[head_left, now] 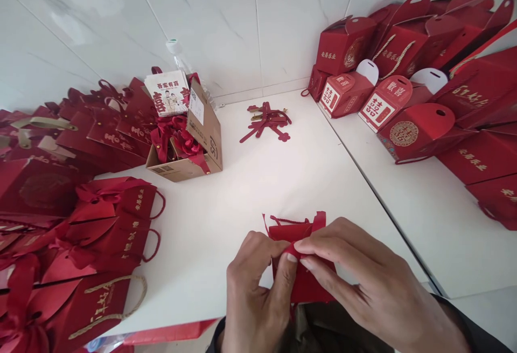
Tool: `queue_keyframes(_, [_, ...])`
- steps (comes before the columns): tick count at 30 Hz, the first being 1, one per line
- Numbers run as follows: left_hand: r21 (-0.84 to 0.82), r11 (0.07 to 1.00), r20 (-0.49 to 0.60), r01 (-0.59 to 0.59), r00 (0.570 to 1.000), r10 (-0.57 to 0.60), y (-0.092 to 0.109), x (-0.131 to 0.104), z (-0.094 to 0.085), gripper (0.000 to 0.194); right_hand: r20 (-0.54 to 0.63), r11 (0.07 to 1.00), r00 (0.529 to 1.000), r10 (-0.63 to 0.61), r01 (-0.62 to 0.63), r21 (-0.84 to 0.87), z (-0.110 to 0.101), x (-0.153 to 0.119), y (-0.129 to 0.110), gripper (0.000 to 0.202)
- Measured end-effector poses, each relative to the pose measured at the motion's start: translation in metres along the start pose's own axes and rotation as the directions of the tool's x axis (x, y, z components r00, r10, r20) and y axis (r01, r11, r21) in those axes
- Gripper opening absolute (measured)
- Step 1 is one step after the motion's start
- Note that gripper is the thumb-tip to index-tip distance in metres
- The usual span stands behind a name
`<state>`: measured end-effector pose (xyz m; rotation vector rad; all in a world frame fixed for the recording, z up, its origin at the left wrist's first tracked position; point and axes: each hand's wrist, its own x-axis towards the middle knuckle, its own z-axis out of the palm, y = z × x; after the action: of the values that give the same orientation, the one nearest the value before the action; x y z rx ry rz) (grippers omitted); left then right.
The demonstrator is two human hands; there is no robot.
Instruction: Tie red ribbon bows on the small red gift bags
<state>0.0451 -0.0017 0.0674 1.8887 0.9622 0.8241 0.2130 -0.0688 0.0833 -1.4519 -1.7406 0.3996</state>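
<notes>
A small red box (307, 286) stands at the white table's front edge, below my hands, with red ribbon ends (319, 220) sticking up at its back. My left hand (262, 283) pinches the red ribbon (294, 251) between thumb and index finger over the box top. From the right, my right hand (359, 275) closes its fingertips on the same ribbon, touching my left fingertips. The fingers hide part of the ribbon's knot or fold, and the lower part of the box is partly out of sight.
An open cardboard box (181, 168) with ribbons and printed cards (166, 91) stands at the back left. Red bow-tied boxes (133, 240) crowd the left side. Red straps (269, 121) lie near the wall. More red gift boxes (347, 91) fill the right, past a table seam.
</notes>
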Motion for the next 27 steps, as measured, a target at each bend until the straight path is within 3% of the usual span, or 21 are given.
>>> queue_keyframes(6, [-0.075,0.997,0.009,0.028,1.0,-0.027,0.004,-0.005,0.008,0.031,0.006,0.999,1.0,0.029,-0.029,0.018,0.0,0.001,0.003,0.014])
queue_keyframes(12, [0.278,0.958,-0.155,-0.067,0.981,0.113,-0.005,-0.004,0.012,0.023,-0.015,0.995,0.995,0.1,-0.1,-0.013,-0.002,0.0,0.008,0.019])
queue_keyframes(14, [0.297,0.951,-0.184,-0.086,0.972,0.146,-0.007,-0.004,0.012,0.023,-0.008,0.991,0.992,0.128,-0.128,-0.045,-0.005,-0.001,0.009,0.023])
queue_keyframes(19, [0.028,0.999,-0.121,0.034,0.992,-0.031,-0.001,-0.003,0.012,0.019,0.026,0.984,0.984,0.177,-0.176,-0.025,-0.013,-0.004,0.009,0.011])
queue_keyframes(27, [-0.129,0.959,-0.086,0.252,0.961,-0.264,0.008,-0.001,0.012,0.019,0.129,0.957,0.955,0.266,-0.277,0.081,-0.017,-0.002,-0.002,0.012])
